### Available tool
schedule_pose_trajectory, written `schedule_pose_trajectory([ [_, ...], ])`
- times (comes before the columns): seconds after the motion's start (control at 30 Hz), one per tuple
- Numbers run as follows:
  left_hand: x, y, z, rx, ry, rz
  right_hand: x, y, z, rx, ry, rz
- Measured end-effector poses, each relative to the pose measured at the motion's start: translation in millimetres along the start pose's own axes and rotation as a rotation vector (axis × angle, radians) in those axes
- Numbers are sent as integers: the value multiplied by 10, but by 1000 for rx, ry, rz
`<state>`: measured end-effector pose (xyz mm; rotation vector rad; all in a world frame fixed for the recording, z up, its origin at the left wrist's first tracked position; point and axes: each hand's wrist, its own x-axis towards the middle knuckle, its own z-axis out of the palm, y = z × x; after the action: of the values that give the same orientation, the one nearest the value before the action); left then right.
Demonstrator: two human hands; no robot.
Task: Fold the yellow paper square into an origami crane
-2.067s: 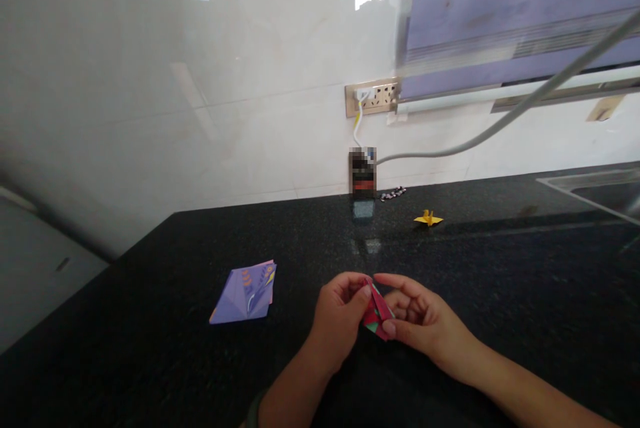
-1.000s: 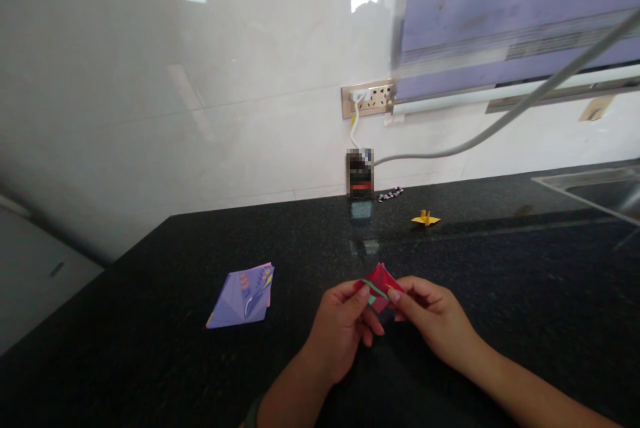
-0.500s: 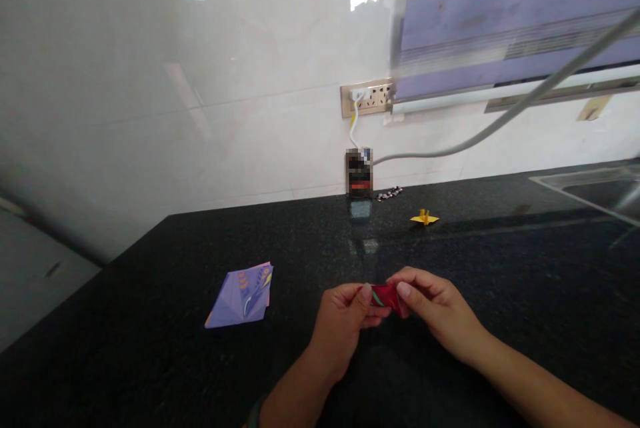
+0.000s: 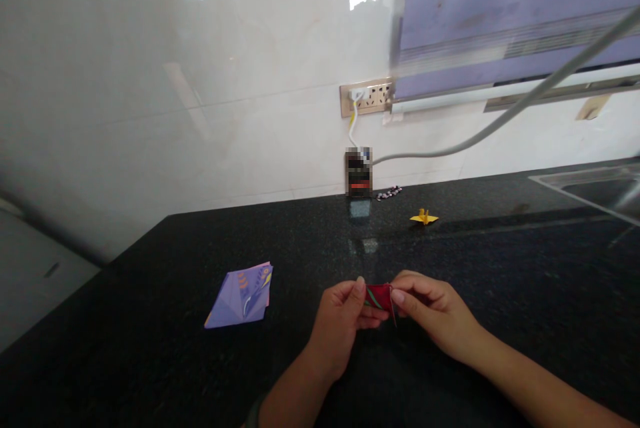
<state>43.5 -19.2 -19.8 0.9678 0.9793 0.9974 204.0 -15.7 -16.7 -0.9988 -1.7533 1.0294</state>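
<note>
A small folded red paper (image 4: 380, 297) with green stripes is held between both hands above the dark countertop. My left hand (image 4: 343, 318) pinches its left end, thumb on top and fingers underneath. At the right end, the thumb and fingertips of my right hand (image 4: 435, 308) grip the paper's edge, where a thin flap points down. To the left lies a stack of purple patterned paper sheets (image 4: 240, 298). Farther back stands a folded yellow paper figure (image 4: 425, 217) with spread wings.
Against the wall stands a dark, pixelated device (image 4: 359, 173) with a cable, beside a beaded string (image 4: 389, 193). A wall socket (image 4: 367, 98) sits above. A sink edge (image 4: 575, 198) shows at the right. The countertop (image 4: 170, 241) ends at the left.
The right thumb and fingers have shifted slightly left and up along the red paper. More of its striped face now shows, and a flap sticks down at its right end.
</note>
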Motion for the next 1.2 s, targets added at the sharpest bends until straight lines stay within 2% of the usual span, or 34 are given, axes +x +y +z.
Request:
schedule_pose_trajectory([
  [0.3, 7, -14, 2, 2, 2, 19, -9, -29, -7, -90, -27, -68],
  [0.7, 8, 9, 12, 9, 10, -8, 4, -27, -22, -96, -31, -103],
  [0.93, 11, -4, 7, 25, -2, -4, 13, -34, -47, -190, 2, -65],
  [1.07, 3, -8, 16, 134, -4, 28, 22, -21, -50, -176, -32, 8],
  [1.2, -25, -18, 31, 198, -89, 46, 32, 42, -29, -83, -83, 83],
])
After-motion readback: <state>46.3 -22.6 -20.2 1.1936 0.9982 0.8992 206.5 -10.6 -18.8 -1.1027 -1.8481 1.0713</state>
